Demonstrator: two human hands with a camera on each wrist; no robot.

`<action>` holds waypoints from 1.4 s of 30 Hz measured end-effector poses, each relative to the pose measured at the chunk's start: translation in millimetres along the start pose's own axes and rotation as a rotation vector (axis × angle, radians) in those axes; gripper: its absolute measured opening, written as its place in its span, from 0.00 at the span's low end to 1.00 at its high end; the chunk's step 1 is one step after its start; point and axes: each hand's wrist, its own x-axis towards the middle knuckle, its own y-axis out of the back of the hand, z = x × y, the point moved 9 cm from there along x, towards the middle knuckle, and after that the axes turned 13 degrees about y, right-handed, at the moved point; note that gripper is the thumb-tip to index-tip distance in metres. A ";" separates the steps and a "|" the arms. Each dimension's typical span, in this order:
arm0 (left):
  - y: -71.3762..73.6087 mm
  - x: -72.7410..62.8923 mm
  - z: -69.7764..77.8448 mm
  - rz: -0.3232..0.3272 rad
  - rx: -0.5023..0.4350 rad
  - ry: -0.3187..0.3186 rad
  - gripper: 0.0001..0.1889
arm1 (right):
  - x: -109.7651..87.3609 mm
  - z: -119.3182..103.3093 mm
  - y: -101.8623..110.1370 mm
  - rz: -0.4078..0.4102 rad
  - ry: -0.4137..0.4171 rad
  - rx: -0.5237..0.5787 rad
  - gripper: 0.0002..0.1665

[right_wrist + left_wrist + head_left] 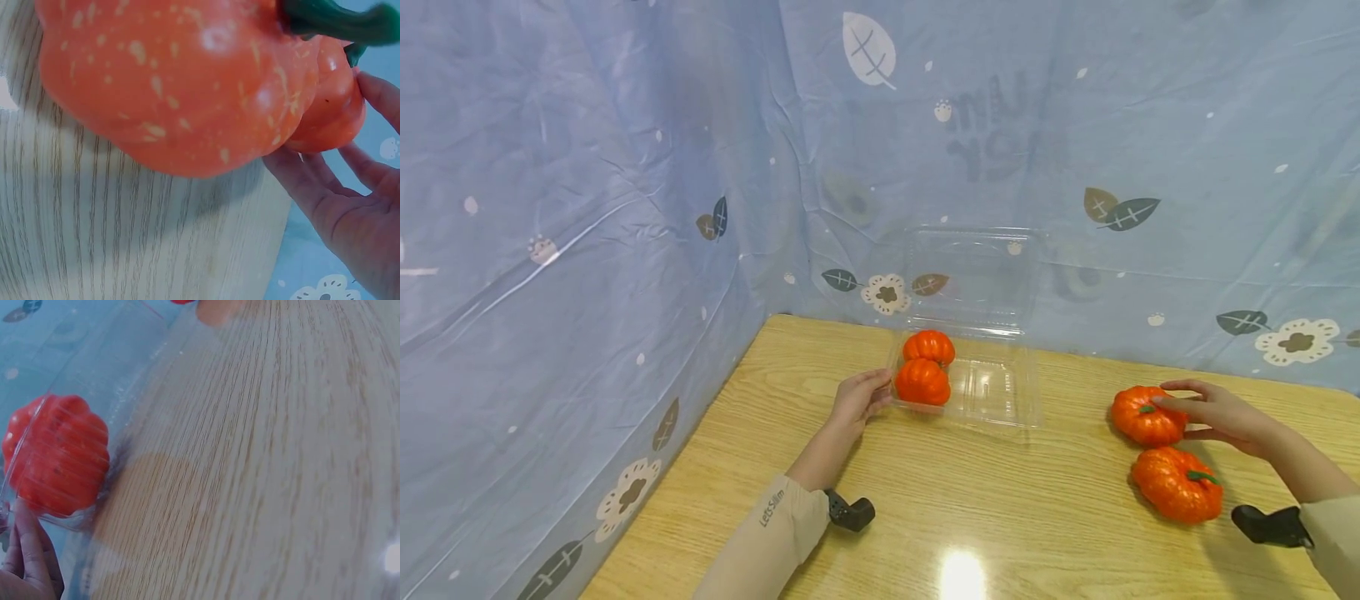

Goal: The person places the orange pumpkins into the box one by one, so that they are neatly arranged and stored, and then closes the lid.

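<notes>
At the left side of a clear plastic clamshell box [988, 392], my left hand [859, 397] pinches the edge; its fingers show below the wall in the left wrist view. Two small orange pumpkins [922, 383] sit in the box's left half, one behind the other. Over on the right, my right hand [1228, 419] holds another orange pumpkin [1137, 417] with a green stem, thumb and fingers around its right side. A larger speckled pumpkin [1176, 492] lies just in front of it, and fills much of the right wrist view [181, 87].
The box's transparent lid [973, 275] stands raised against the patterned blue cloth [940, 158] behind. Cloth also runs along the left edge of the wooden table [1000, 500]. Black wrist mounts [850, 511] stick out from both sleeves.
</notes>
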 end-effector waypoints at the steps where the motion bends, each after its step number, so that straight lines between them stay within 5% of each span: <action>1: 0.0 0.1 -0.1 -0.001 -0.001 0.000 0.17 | 0.3 -0.3 1.0 0.007 0.003 -0.008 0.38; 19: -1.7 -0.6 -0.2 -0.008 0.005 0.000 0.17 | 5.1 -6.5 -0.6 0.045 0.031 -0.037 0.37; 28: -3.7 -4.4 1.0 -0.036 0.006 0.004 0.19 | 8.4 -35.3 8.7 0.152 0.123 -0.233 0.34; 42: -1.8 -5.2 0.1 -0.017 0.009 0.003 0.16 | 10.0 -74.7 8.0 0.095 0.234 -0.331 0.29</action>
